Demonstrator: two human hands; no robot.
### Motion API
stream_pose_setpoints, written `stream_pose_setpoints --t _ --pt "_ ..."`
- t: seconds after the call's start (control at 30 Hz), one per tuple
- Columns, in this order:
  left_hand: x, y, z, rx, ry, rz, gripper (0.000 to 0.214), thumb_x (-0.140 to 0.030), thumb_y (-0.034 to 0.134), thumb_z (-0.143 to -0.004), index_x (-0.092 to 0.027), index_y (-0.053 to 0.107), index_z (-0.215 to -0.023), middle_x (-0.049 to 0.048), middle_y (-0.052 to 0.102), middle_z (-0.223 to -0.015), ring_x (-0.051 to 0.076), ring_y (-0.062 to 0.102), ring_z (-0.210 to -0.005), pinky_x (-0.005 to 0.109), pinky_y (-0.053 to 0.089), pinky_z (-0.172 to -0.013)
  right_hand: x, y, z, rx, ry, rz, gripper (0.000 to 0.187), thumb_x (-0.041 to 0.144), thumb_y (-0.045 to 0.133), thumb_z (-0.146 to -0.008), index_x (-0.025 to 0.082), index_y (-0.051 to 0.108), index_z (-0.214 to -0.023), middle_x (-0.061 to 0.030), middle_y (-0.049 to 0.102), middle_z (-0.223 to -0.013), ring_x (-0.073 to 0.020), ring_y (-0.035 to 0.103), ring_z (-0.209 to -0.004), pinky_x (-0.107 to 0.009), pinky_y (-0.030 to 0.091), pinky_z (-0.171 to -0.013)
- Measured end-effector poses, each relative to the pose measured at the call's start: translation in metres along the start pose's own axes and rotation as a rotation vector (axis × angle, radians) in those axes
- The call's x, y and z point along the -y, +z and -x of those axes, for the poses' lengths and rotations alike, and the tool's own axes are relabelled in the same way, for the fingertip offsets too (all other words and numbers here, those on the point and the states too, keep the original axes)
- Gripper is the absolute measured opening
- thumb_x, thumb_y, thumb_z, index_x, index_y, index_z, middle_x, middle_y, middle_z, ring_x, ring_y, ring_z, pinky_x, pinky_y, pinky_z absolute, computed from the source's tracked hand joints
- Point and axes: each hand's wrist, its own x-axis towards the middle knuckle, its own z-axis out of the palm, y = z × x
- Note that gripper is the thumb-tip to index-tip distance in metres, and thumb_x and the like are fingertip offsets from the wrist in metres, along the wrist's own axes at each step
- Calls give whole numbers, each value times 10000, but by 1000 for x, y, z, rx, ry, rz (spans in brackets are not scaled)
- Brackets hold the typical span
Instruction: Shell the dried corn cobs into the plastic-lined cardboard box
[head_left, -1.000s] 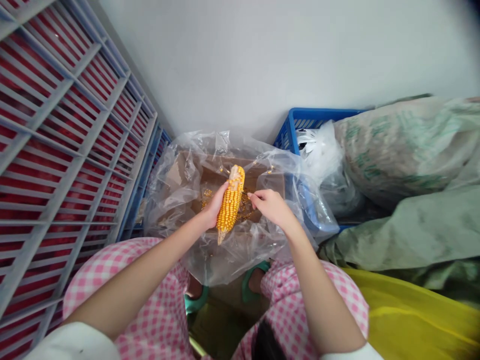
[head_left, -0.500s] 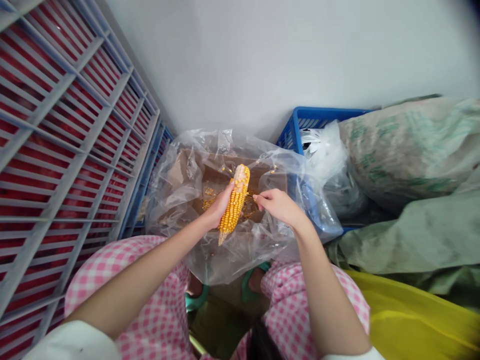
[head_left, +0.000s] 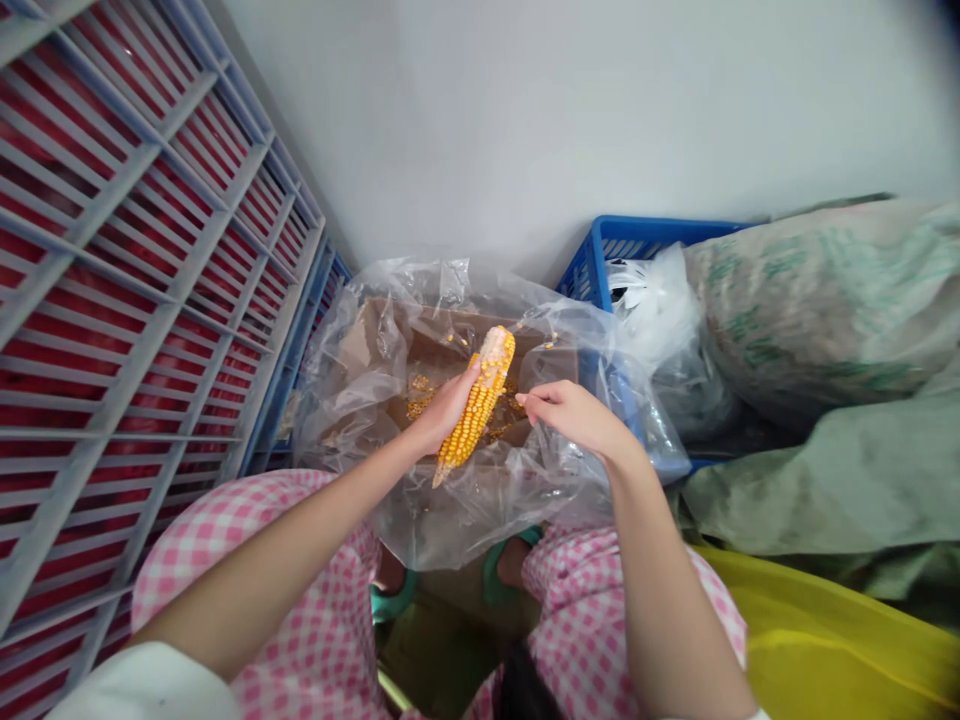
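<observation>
A yellow ear of corn (head_left: 474,412) tilts up to the right, its upper end partly stripped to the pale cob. My left hand (head_left: 448,408) is closed around its left side, the thumb lying along the kernels. Just right of the ear, and apart from it, my right hand (head_left: 561,412) is pinched with thumb against forefinger; whatever is between them is too small to make out. Below both hands sits a cardboard box (head_left: 367,350) lined with a clear plastic bag (head_left: 442,525). Loose corn kernels (head_left: 421,392) lie inside it, and a few cling to the plastic.
Grey slatted crates (head_left: 161,290) with red behind the slats rise on the left. On the right, a blue crate (head_left: 600,262) holds white plastic bags (head_left: 654,305) beside a stuffed sack (head_left: 832,300). Yellow material (head_left: 832,640) lies at lower right. A white wall (head_left: 525,120) stands behind.
The ear's upper end has tipped slightly to the right in my left hand. My right hand has shifted a little to the right, still pinched.
</observation>
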Motion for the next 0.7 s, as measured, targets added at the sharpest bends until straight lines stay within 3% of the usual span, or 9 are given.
stream_pose_setpoints --t 0.3,0.57,0.7 --pt "1 1 0 -31 13 -18 452 -587 448 -708 -182 593 -847 29 595 -601 145 522 -482 260 408 -468 7 3 1 -34 41 35 351 375 378 -776 163 456 -507 42 400 -455 -80 329 -458 -216 240 -488" --pt "4 -3 -5 -38 53 -2 451 -587 459 -704 -185 595 -855 24 599 -617 144 527 -518 260 410 -524 12 7 2 -11 38 40 354 375 383 -782 161 475 -515 41 411 -463 -87 369 -476 -216 264 -510" --pt "0 0 -2 -42 28 1 465 -593 431 -716 -176 589 -851 26 589 -586 148 517 -497 271 404 -518 8 6 0 -67 56 33 369 391 378 -785 159 498 -523 37 431 -468 -90 388 -477 -216 272 -510"
